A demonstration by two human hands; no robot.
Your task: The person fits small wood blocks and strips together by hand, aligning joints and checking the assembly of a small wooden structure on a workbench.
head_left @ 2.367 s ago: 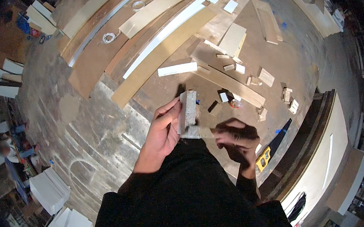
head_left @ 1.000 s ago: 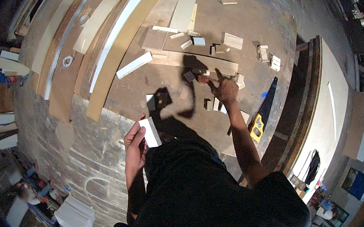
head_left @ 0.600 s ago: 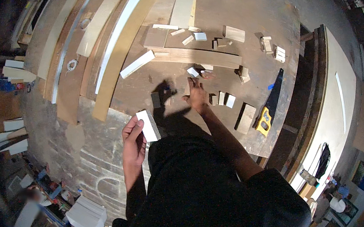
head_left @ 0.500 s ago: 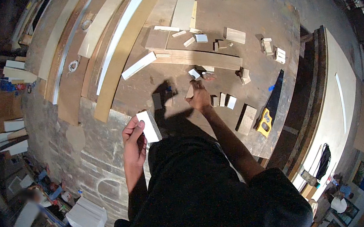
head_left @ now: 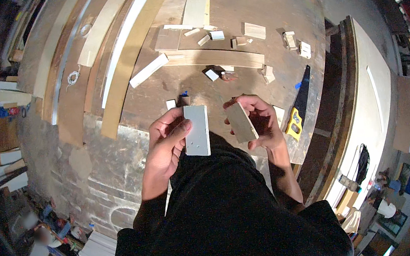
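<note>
My left hand [head_left: 167, 144] is closed on a white-faced rectangular wood block [head_left: 197, 131], thumb on its face, held upright in front of my body. A little to its right, my right hand [head_left: 263, 122] grips a thinner, pale tan wood piece [head_left: 241, 122], tilted, between thumb and fingers. A gap separates the two pieces. Beyond my hands, small white and bare wood offcuts lie on the workbench [head_left: 161, 95], among them a white-topped block [head_left: 212, 75]. A long wooden strip [head_left: 212, 58] lies across the bench behind them.
A handsaw [head_left: 299, 108] with a yellow handle lies at the right of the bench. Long boards [head_left: 125, 61] cover the left side. A pale panel [head_left: 370, 105] stands beyond the right bench edge. People [head_left: 41, 237] are at the lower left.
My right hand has come back from the bench toward my body with the tan wood piece. My left hand has moved right and up, turning its block's broad face upward.
</note>
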